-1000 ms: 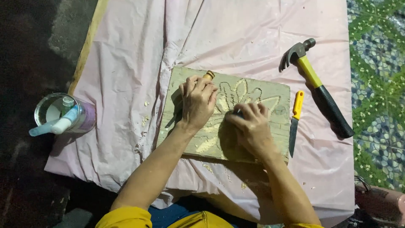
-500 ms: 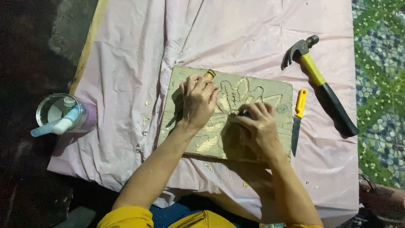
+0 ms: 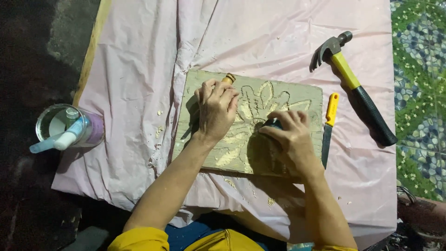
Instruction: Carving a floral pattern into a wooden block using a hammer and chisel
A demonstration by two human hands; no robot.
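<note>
A flat wooden board (image 3: pixel 297 100) bears a carved flower. Left hand (image 3: pixel 216 109) fingers wrap a wooden-handled chisel (image 3: pixel 228 78); right hand (image 3: pixel 290 139) fingers clamp a dark tool (image 3: pixel 273 123). A hammer (image 3: pixel 355 90) lies right.

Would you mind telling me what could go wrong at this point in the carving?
The right hand rests on the carved wooden board ahead of the wooden-handled tool gripped by the left hand; a slip might cut it. The board appears unclamped on the loose pink plastic sheet, so it may slide.
</note>
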